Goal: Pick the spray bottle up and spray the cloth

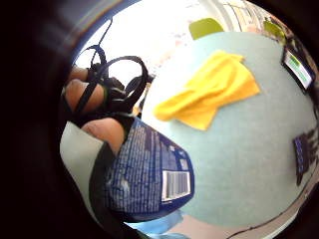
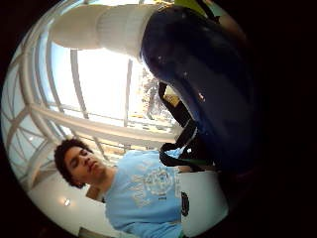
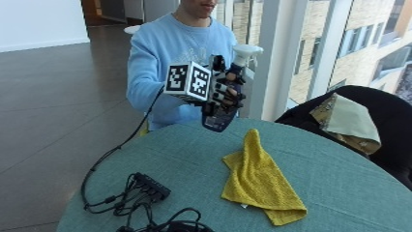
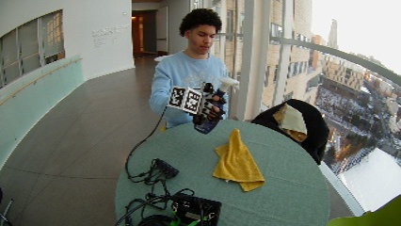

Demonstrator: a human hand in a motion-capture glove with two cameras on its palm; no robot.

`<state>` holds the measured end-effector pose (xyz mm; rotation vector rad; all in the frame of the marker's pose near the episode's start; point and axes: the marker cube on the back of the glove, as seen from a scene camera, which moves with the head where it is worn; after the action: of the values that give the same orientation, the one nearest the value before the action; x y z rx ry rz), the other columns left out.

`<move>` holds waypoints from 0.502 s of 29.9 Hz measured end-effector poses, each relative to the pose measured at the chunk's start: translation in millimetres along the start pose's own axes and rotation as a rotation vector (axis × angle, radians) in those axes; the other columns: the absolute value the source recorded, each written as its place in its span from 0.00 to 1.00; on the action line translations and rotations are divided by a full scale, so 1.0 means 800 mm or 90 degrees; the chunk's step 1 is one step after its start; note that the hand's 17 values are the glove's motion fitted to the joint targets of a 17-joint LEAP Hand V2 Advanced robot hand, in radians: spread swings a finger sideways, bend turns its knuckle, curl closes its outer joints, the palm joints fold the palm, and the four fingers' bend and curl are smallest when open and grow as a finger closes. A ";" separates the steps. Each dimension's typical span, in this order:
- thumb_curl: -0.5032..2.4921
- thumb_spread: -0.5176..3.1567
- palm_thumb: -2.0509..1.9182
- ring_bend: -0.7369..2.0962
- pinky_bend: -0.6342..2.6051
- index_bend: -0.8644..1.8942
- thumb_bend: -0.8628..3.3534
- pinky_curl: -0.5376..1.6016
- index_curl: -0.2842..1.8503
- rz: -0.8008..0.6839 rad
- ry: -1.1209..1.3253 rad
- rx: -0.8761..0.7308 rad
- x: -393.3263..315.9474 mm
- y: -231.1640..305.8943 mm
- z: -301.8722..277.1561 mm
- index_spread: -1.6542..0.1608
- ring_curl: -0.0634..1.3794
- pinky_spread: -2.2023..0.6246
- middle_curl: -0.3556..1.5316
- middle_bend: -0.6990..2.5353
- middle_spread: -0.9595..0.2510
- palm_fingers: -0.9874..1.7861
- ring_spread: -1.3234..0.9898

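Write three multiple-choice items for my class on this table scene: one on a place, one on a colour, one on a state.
1. Where is the spray bottle?
A. Lying on the table
B. Held above the table
C. On the chair

2. What colour is the cloth?
A. Yellow
B. Red
C. White

3. How does the cloth lie?
A. Rolled into a ball
B. Hanging off the table's edge
C. Loosely folded on the table

Key: 1 B, the gloved right hand grips it in the air; 2 A, it shows yellow in every view; 3 C, it rests rumpled and folded on the green tabletop.
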<state>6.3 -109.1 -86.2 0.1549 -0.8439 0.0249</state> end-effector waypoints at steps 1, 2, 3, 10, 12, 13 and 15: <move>0.40 0.38 0.73 0.46 0.32 0.34 0.20 0.42 0.21 -0.024 -0.013 0.007 -0.008 -0.005 0.012 0.76 0.30 0.83 0.42 0.30 0.76 0.71 0.60; 0.40 0.38 0.73 0.46 0.32 0.34 0.20 0.42 0.21 -0.047 -0.026 0.015 -0.015 -0.010 0.025 0.76 0.30 0.83 0.42 0.30 0.76 0.71 0.60; 0.40 0.38 0.73 0.46 0.32 0.34 0.20 0.42 0.21 -0.069 -0.040 0.022 -0.024 -0.016 0.039 0.76 0.30 0.83 0.42 0.30 0.76 0.71 0.60; 0.40 0.37 0.73 0.46 0.32 0.34 0.20 0.42 0.21 -0.158 -0.096 0.046 -0.055 -0.060 0.147 0.76 0.30 0.83 0.42 0.30 0.76 0.72 0.59; 0.40 0.37 0.73 0.46 0.32 0.34 0.20 0.42 0.21 -0.169 -0.098 0.045 -0.055 -0.075 0.177 0.76 0.30 0.83 0.42 0.30 0.76 0.72 0.59; 0.40 0.37 0.73 0.46 0.32 0.34 0.20 0.42 0.21 -0.174 -0.098 0.045 -0.055 -0.083 0.192 0.76 0.30 0.83 0.42 0.30 0.76 0.72 0.59; 0.40 0.37 0.73 0.46 0.32 0.34 0.20 0.42 0.21 -0.184 -0.093 0.053 -0.053 -0.098 0.219 0.75 0.30 0.83 0.42 0.30 0.76 0.72 0.59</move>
<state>-145.5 -210.3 -13.0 0.3591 -0.9597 -0.2256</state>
